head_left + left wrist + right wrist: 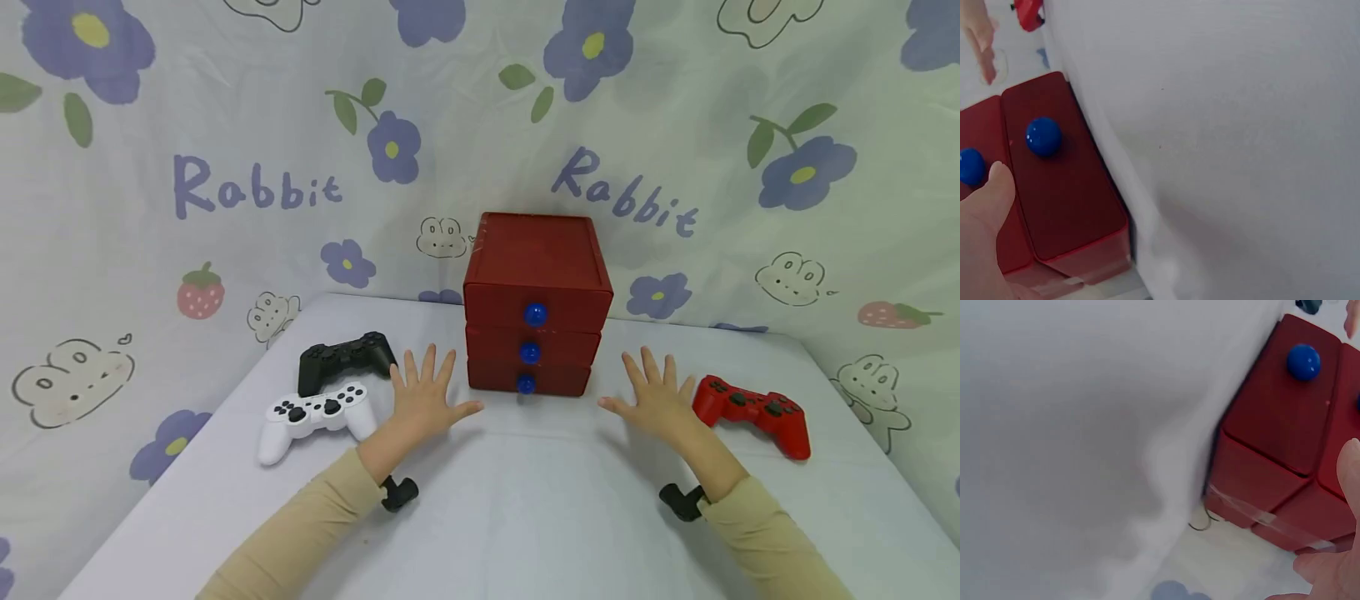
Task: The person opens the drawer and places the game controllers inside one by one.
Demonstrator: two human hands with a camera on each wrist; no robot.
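Note:
My left hand (422, 402) is held over the table with fingers spread, holding nothing. Just left of it lie a white game controller (318, 417) and, behind that, a black game controller (343, 360). My right hand (660, 402) is likewise spread and holds nothing. Beside its outer edge lies a red game controller (753, 412). Between and behind the hands stands a dark red box of three stacked drawers (538, 250), each with a round blue knob (536, 314). In the left wrist view the thumb (999, 190) overlaps the drawer fronts.
A white cloth covers the table (525, 517). Behind it hangs a patterned curtain (480, 125) with flowers, rabbits and lettering, close to the back of the drawer box. Black wrist mounts (400, 493) show under both wrists. Clear tape (1266, 517) runs along the box's side.

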